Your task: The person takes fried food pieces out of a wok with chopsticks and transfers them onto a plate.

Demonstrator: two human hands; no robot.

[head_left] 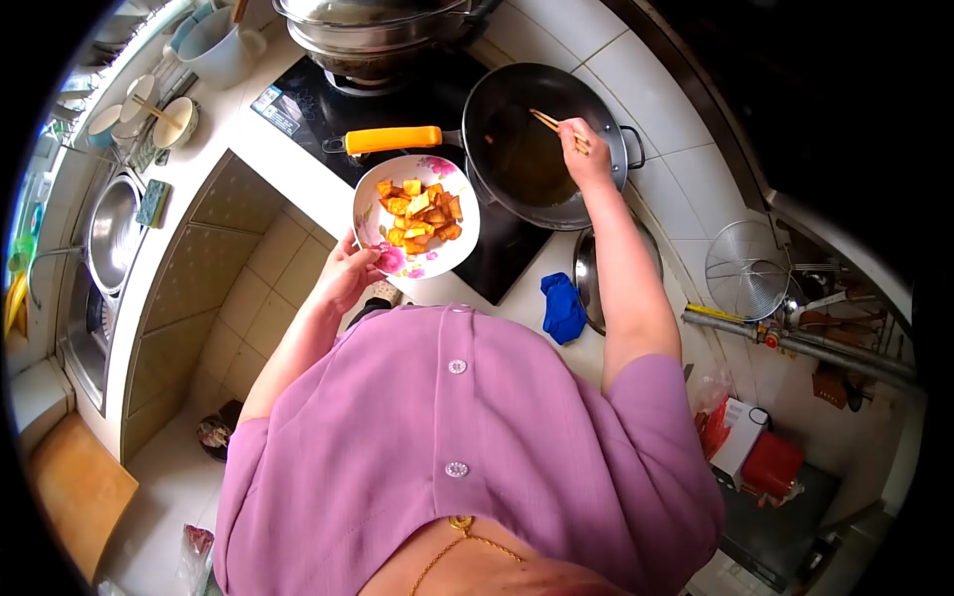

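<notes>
My left hand (pixel 350 273) grips the near-left rim of a white plate (pixel 372 221) with pink flowers. Golden-brown fried chunks (pixel 422 214) are piled on the plate. In my right hand (pixel 583 152) is a pair of wooden chopsticks (pixel 546 120), their tips pointing down into a dark wok (pixel 507 184). Brownish oil (pixel 532 159) lies in the bottom of the wok, with a small piece in it at the left. The wok's orange handle (pixel 393 139) points left, just beyond the plate.
A steamer pot (pixel 373 40) stands on the back of the black cooktop (pixel 437 89). Near my right forearm are a blue cloth (pixel 563 308) and a lid (pixel 594 283). The sink (pixel 116 233) is at the left; a wire strainer (pixel 743 268) hangs on the right wall.
</notes>
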